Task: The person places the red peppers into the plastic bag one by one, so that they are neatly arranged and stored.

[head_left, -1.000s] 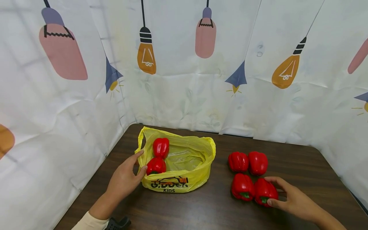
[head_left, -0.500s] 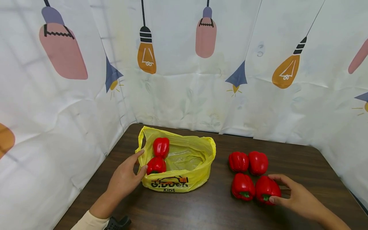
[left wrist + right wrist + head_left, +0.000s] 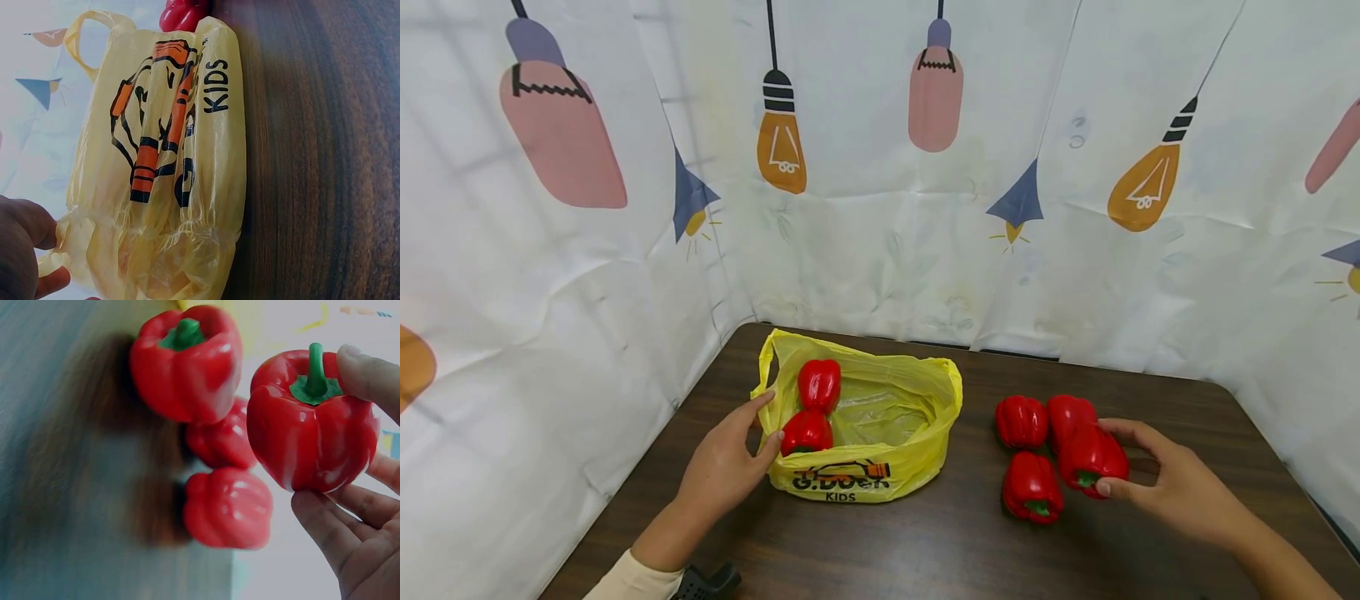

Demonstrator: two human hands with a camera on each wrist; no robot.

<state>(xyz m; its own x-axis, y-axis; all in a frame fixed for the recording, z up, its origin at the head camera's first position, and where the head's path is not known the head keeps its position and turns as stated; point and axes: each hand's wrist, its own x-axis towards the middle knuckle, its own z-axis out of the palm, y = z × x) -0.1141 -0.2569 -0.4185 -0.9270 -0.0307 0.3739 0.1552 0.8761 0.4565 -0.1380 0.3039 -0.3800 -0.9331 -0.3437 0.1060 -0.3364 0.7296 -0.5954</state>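
Right fingers [image 3: 328, 528] pinch a red pepper [image 3: 312, 434] (green-stemmed); spread left fingers [image 3: 751, 411] touch the yellow bag [image 3: 917, 463].

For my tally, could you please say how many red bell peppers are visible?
6: two red bell peppers in the yellow plastic bag, three peppers on the brown table, one pepper in the right hand. The bag may hide more.
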